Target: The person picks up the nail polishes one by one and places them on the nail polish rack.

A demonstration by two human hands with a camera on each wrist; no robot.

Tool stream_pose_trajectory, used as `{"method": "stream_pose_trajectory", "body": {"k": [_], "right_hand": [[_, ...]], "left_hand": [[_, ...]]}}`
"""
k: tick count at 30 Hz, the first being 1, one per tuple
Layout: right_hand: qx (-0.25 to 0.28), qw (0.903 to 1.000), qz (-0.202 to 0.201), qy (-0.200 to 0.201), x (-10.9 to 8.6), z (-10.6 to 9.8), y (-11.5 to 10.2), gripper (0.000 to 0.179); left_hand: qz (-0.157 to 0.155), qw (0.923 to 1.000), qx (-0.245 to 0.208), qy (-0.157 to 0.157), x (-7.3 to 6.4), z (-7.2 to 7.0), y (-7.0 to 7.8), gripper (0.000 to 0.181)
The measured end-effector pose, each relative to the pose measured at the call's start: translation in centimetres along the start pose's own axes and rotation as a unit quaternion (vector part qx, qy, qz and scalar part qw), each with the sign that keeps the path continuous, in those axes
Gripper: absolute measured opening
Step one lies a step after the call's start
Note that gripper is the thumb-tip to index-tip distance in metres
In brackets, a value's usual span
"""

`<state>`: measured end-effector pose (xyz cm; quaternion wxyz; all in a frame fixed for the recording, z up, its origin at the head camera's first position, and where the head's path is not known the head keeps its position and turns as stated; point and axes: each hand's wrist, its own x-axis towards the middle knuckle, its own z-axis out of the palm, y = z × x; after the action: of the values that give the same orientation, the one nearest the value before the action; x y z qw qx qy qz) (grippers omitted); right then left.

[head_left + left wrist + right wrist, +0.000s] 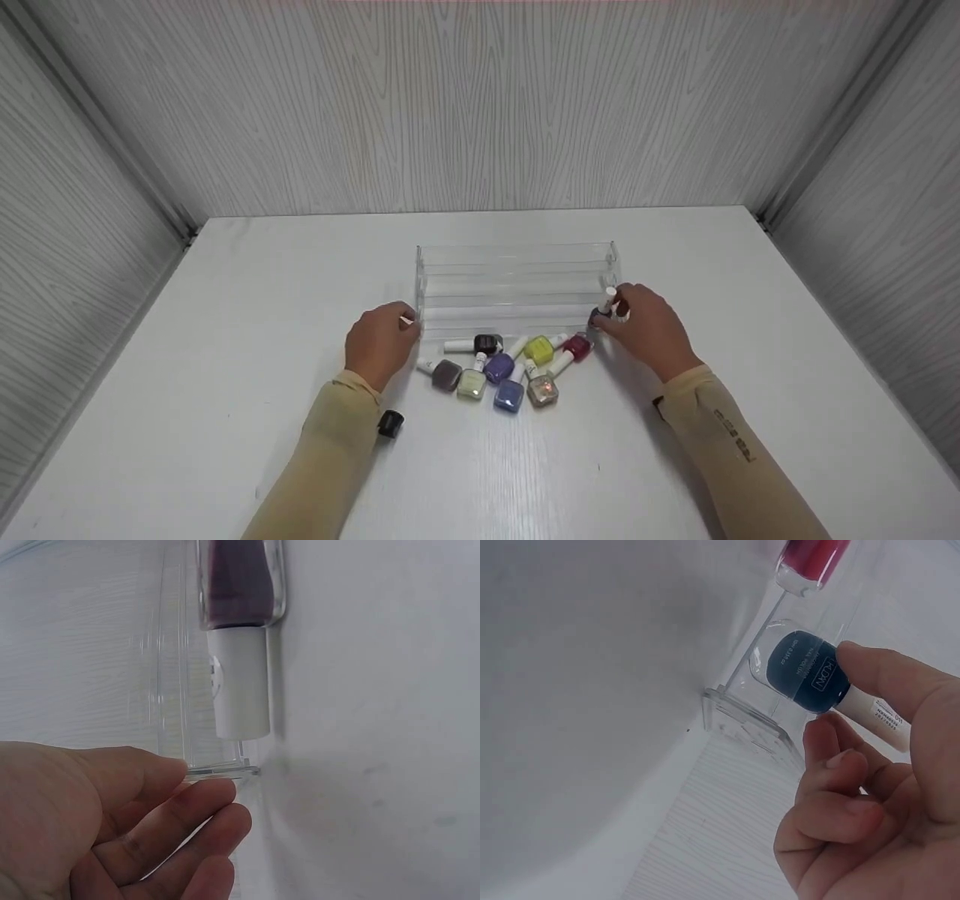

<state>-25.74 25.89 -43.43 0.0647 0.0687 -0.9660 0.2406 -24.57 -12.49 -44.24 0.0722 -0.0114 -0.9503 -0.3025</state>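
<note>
A clear tiered acrylic rack (pixel 517 300) stands on the white table. My left hand (pixel 381 341) pinches the rack's left side panel between thumb and fingers, as the left wrist view shows. Close by that panel lies a dark purple nail polish bottle (pixel 241 585) with a white cap. At the rack's right end, my right hand (pixel 651 326) holds a dark teal nail polish bottle (pixel 804 671) by thumb and fingers, white cap up, over the front tier. A red nail polish bottle (pixel 577 346) lies just left of that hand.
Several more nail polish bottles lie in front of the rack, among them a black one (pixel 487 344), a yellow one (pixel 538 349), a blue one (pixel 509 396) and a glittery one (pixel 542 391). Grey wood-grain panels (pixel 465 105) wall the table's back and sides.
</note>
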Motion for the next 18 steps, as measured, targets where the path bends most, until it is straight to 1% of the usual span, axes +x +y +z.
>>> {"method": "stream_pose_trajectory", "body": {"k": [7,14,18], "right_hand": [[0.019,0.9997,-0.003,-0.015,-0.5,-1.5,-0.4,0.033],[0.019,0.9996,0.011,-0.016,-1.0,-3.3,-0.9,0.039],[0.030,0.9991,0.016,-0.025,-1.3,-4.1,-0.9,0.037]], "left_hand": [[-0.006,1.0000,-0.004,-0.007,0.0,-0.1,0.2,0.013],[-0.010,0.9999,-0.002,-0.013,0.1,-0.1,0.1,0.015],[-0.013,0.9998,0.000,-0.016,0.1,-0.1,0.1,0.017]]}}
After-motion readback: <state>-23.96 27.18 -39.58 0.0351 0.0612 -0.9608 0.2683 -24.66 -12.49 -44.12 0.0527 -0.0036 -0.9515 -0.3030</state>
